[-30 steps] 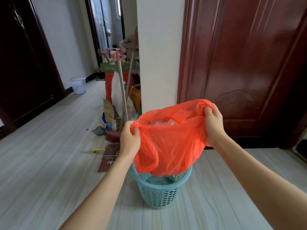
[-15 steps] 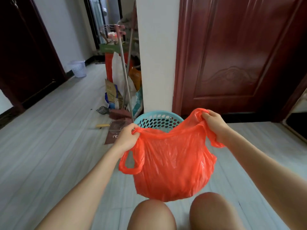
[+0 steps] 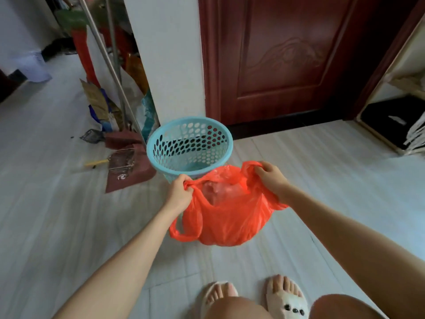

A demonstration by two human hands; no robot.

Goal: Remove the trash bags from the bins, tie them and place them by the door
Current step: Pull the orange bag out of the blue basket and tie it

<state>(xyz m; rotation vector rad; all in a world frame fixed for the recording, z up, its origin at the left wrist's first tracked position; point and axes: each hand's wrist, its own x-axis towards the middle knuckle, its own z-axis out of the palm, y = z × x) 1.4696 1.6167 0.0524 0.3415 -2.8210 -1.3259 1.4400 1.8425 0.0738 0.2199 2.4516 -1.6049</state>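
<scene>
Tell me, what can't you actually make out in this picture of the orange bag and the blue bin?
All in the head view:
- What the orange bag holds: only a pale blur shows through its open mouth.
- The fingertips of the left hand and right hand: buried in bunched plastic.
- The blue bin: its base is hidden by the bag and its own near wall.
- The clutter by the pillar: motion blur.
- The door: its top is cut off.

Single head-worn wide-angle view, looking forward and steeply down from standing height. Close on both forearms and an orange bag (image 3: 226, 217); farther off, a blue bin (image 3: 190, 147), a door (image 3: 279, 58), slippered feet at bottom edge.
</scene>
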